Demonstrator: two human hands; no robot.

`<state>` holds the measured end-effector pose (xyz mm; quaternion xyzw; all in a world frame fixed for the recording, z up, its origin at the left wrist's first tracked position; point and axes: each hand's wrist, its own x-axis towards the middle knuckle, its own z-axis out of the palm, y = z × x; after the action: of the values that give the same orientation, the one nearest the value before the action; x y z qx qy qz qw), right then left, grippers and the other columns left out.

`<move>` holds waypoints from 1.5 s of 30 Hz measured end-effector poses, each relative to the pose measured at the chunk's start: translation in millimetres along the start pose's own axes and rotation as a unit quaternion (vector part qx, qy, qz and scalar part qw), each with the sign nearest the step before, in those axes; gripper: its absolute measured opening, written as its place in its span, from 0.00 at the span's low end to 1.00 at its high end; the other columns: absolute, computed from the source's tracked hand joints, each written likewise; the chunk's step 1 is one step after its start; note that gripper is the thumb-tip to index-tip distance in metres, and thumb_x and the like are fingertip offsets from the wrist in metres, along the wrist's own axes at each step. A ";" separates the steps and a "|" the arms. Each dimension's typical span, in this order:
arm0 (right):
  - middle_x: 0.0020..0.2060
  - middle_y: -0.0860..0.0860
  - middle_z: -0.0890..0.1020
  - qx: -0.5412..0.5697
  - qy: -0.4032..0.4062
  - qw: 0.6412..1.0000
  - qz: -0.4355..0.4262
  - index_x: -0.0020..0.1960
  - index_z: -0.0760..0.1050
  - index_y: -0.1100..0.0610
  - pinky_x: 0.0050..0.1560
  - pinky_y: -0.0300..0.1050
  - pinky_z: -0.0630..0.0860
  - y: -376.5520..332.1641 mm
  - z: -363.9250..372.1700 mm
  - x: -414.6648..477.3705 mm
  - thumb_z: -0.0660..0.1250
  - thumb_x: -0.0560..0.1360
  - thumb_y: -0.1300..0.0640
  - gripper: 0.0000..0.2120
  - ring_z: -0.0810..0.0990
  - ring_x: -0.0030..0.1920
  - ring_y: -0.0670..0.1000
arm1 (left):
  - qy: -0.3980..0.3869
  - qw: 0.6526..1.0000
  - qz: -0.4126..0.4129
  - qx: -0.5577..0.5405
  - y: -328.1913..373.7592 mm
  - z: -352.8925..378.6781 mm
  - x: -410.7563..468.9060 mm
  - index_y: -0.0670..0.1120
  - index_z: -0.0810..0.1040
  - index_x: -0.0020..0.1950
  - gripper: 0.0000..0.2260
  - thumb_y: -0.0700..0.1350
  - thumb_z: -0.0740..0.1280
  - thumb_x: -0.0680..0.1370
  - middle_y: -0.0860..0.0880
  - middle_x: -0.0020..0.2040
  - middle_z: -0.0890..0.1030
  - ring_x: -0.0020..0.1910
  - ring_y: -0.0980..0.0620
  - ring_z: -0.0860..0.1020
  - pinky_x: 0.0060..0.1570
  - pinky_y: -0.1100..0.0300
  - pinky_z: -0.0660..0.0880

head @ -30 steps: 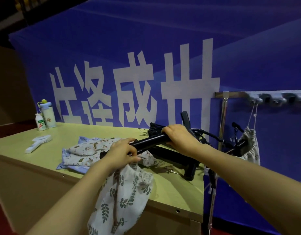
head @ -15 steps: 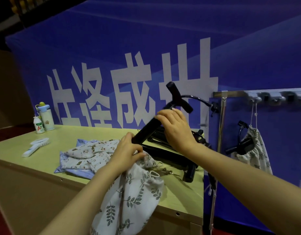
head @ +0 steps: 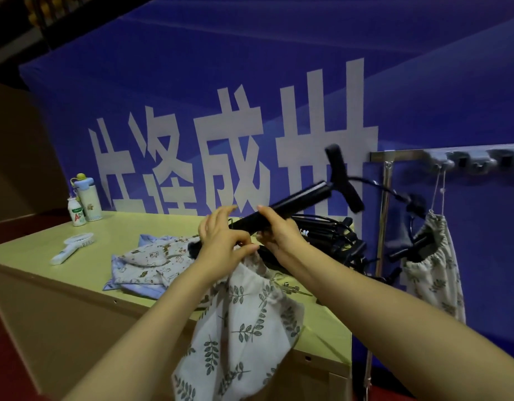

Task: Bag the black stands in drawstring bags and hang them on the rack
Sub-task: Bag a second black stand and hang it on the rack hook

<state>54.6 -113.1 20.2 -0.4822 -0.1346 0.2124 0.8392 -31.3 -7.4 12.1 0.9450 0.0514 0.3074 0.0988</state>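
My right hand (head: 282, 235) grips the tube of a black stand (head: 302, 198), which tilts up to the right with its crossbar end in the air. My left hand (head: 221, 241) pinches the rim of a white leaf-print drawstring bag (head: 244, 331) that hangs over the table's front edge. The stand's lower end meets the bag's mouth between my hands. More black stands (head: 331, 235) lie piled on the table behind. A filled leaf-print bag (head: 435, 270) hangs by its cord from the rack (head: 441, 157) at the right.
More folded patterned bags (head: 148, 264) lie on the yellow-green table (head: 76, 270). A white brush (head: 73, 247) and two bottles (head: 85, 201) stand at the left end. The rack's metal post (head: 383, 215) rises beside the table's right end. A blue banner covers the wall.
The stand rose off the table and its crossbar end swung up. My left hand moved up and right with the bag's rim, closer to my right hand.
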 end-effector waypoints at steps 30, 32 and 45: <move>0.37 0.50 0.79 -0.267 -0.131 0.938 -0.177 0.43 0.73 0.56 0.36 0.37 0.75 8.4 -0.9 -47.7 0.68 0.75 0.50 0.10 0.79 0.36 0.44 | 0.123 0.942 -0.165 -0.263 13.6 -23.0 3.7 0.44 0.77 0.38 0.13 0.47 0.61 0.80 0.48 0.35 0.77 0.35 0.53 0.74 0.39 0.57 0.71; 0.39 0.45 0.79 -0.332 -0.162 0.911 -0.185 0.48 0.74 0.50 0.41 0.38 0.74 13.9 2.6 -48.4 0.67 0.74 0.45 0.09 0.78 0.40 0.43 | 0.135 0.932 -0.178 -0.287 16.1 -24.6 3.2 0.45 0.74 0.36 0.14 0.47 0.60 0.80 0.48 0.33 0.76 0.34 0.53 0.73 0.36 0.59 0.69; 0.64 0.52 0.76 -0.441 -0.219 0.833 -0.253 0.68 0.69 0.49 0.62 0.47 0.71 -3.1 36.8 -76.5 0.57 0.77 0.37 0.25 0.75 0.63 0.52 | 0.236 0.794 -0.193 -0.526 26.4 -80.8 12.1 0.47 0.76 0.33 0.15 0.46 0.61 0.80 0.53 0.25 0.79 0.32 0.50 0.77 0.36 0.57 0.76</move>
<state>-27.4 -123.9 39.6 -0.6915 -0.5112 0.0106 0.5102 -68.5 -18.6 88.7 0.6156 0.0847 0.4750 0.6230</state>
